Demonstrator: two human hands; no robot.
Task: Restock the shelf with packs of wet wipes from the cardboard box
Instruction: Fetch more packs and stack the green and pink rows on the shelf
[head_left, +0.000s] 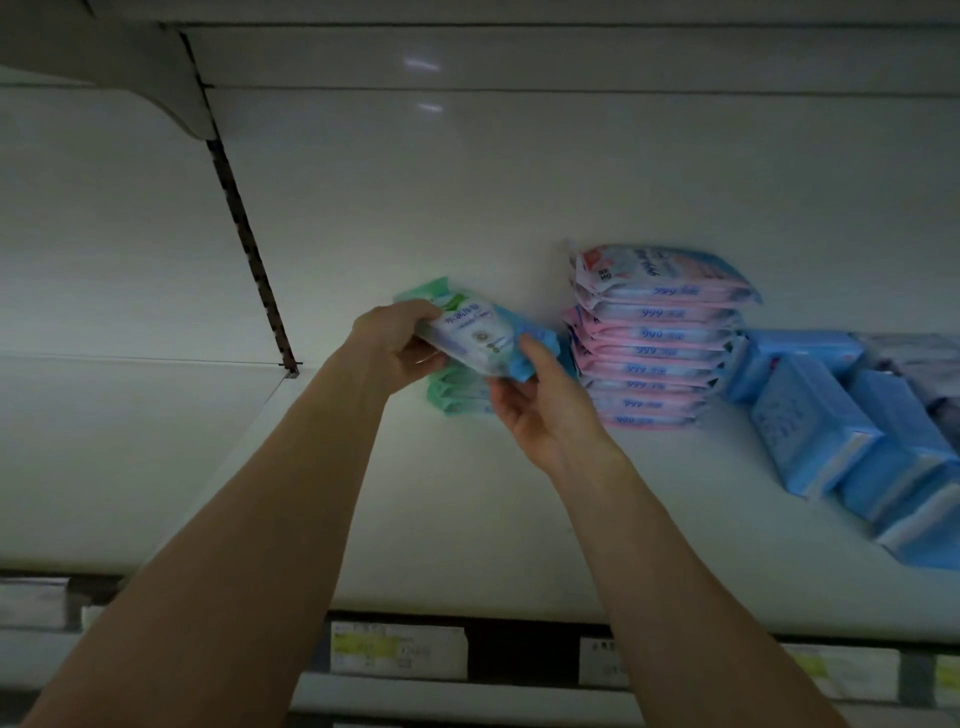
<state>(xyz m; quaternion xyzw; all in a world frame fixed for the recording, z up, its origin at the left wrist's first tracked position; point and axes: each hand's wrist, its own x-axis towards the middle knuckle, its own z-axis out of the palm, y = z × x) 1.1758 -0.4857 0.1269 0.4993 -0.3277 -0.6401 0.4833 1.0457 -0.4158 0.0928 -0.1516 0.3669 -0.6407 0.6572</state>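
Both hands hold one green and blue pack of wet wipes (480, 338) above a short stack of green packs (460, 397) at the back of the white shelf (467, 519). My left hand (400, 343) grips the pack's left end, fingers curled under it. My right hand (540, 405) holds its right end, thumb on the blue edge. The pack is tilted, its right end lower. The cardboard box is out of view.
A tall stack of pink and white packs (660, 338) stands just right of the green stack. Blue packs (841, 431) lean in a row at the far right. A slotted upright (249, 249) divides the back wall on the left. Price labels (397, 649) line the shelf's front edge.
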